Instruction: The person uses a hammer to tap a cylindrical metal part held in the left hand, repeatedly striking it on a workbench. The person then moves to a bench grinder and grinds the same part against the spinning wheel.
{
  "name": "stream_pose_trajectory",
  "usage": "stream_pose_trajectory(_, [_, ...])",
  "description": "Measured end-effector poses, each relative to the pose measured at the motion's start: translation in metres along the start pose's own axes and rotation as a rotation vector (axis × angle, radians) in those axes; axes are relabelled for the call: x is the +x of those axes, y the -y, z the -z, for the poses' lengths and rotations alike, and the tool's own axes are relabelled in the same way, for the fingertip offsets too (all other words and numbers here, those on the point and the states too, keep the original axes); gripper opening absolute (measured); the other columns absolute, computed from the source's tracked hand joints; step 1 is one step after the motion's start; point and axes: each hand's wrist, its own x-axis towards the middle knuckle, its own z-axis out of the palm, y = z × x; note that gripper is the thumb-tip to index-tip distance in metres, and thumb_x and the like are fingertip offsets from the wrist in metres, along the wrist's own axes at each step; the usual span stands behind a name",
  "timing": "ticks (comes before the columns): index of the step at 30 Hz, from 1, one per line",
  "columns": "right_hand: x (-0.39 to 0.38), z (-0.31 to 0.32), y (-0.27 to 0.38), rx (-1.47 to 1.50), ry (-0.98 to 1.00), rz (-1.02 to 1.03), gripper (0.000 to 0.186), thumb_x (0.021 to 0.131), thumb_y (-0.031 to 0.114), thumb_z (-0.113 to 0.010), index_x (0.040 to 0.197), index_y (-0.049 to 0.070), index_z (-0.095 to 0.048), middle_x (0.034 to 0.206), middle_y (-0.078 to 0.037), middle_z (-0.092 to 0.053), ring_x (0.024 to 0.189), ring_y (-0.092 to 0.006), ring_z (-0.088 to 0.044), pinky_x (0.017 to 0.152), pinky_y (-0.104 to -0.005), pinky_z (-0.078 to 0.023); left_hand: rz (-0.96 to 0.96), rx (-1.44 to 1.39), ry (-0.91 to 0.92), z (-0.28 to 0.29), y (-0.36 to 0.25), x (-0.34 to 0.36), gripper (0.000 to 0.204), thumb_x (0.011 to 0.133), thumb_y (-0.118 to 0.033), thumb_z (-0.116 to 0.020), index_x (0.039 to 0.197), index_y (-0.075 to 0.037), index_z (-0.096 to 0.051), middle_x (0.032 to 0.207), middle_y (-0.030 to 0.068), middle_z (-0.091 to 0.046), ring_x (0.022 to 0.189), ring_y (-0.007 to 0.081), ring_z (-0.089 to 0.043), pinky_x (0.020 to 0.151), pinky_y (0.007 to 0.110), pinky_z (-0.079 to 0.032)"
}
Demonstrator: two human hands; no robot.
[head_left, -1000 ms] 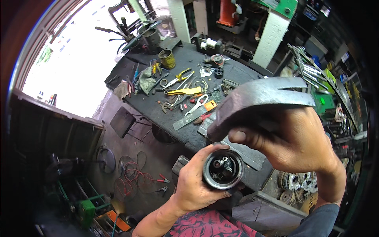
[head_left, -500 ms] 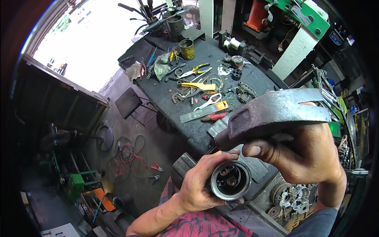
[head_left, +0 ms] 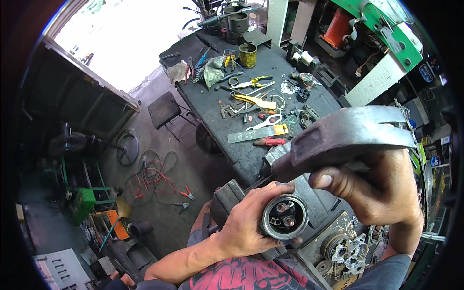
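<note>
My left hand [head_left: 244, 217] is wrapped round a short cylindrical metal housing [head_left: 284, 216]. Its open end faces up, and two copper-coloured contacts show inside the dark cavity. My right hand [head_left: 384, 191] grips a claw hammer [head_left: 355, 131] close under its head, the thumb lying along the near side. The striking face points left and the claw right. The hammer head hangs above and right of the housing, apart from it; most of the handle is hidden by the hand. Below and behind my left hand is a grey metal vise [head_left: 227, 197].
Pliers [head_left: 253, 83], a yellow-handled tool [head_left: 256, 101], a steel ruler [head_left: 256, 134] and other small parts crowd the dark workbench [head_left: 193, 96]. A yellow can [head_left: 247, 55] stands further back. Disassembled metal parts [head_left: 345, 251] lie at lower right. Red cables [head_left: 154, 179] and a stool [head_left: 166, 110] are on the left floor.
The whole view has shifted, so the bench appears further right. The housing has tilted slightly, and its inner contacts show more plainly. Both hands keep their holds.
</note>
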Motion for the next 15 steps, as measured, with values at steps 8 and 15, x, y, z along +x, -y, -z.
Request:
stream_pose_trajectory(8, [0.007, -0.003, 0.02, -0.34, 0.311, 0.061, 0.034, 0.082, 0.028, -0.088, 0.107, 0.009, -0.075, 0.102, -0.014, -0.073, 0.093, -0.0382, -0.071, 0.082, -0.0414, -0.057, -0.046, 0.076, -0.017, -0.008, 0.006, -0.003, 0.097, 0.069, -0.023, -0.093, 0.149, -0.004, -0.043, 0.15, 0.0239, -0.049, 0.141, 0.0425, -0.047, 0.116, 0.05, -0.037])
stream_pose_trajectory(15, [0.029, -0.004, 0.033, -0.119, 0.001, 0.239, 0.035, 0.096, 0.038, -0.072, 0.103, 0.004, -0.073, 0.098, -0.009, -0.078, 0.093, -0.0263, -0.072, 0.078, -0.0389, -0.056, -0.116, 0.246, 0.002, -0.007, 0.009, -0.001, 0.09, 0.072, -0.035, -0.095, 0.143, -0.002, -0.051, 0.138, 0.0188, -0.06, 0.133, 0.0405, -0.055, 0.112, 0.046, -0.043])
